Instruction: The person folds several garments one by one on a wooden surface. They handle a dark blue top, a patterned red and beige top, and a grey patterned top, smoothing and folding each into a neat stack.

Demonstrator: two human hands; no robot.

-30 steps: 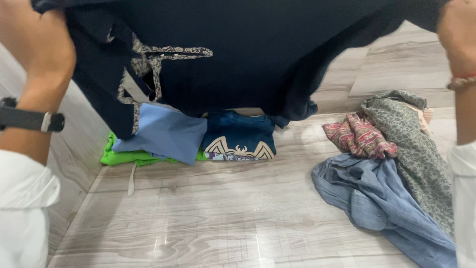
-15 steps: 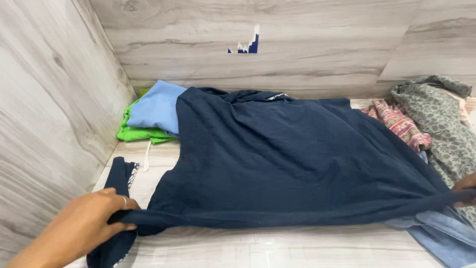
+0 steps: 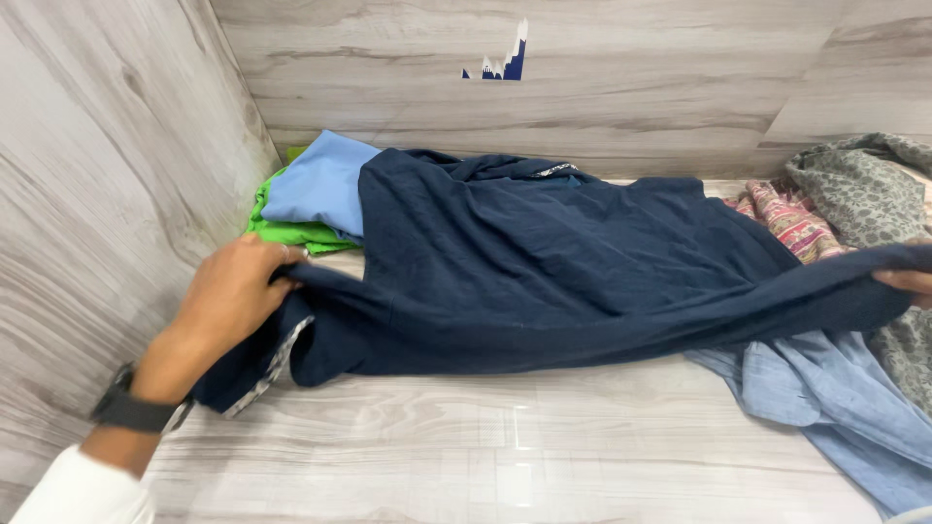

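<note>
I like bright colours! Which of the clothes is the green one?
The green garment lies in the back left corner, tucked under the folded light blue garment. It is the only bright green piece; the others are navy, pale blue, pink-patterned or grey.

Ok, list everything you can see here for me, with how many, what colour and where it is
Dark navy garment: one, navy with a patterned trim at its left end, spread across the middle of the surface, lifted at both ends.
Light blue folded cloth: one, light blue, back left, on the green one.
Green folded cloth: one, bright green, back left by the wall.
Red patterned cloth: one, red and pink, right, in the loose pile.
Grey-green patterned cloth: one, grey-green, far right.
Denim-blue garment: one, faded blue, front right.
Wood-grain surface: one, pale grey, underneath, with matching walls.
Blue mark: one, blue and white, back wall.
Watch: one, dark, left wrist.
Left hand: grips the navy garment's left end.
Right hand: only fingertips show, holding the right end.
</note>
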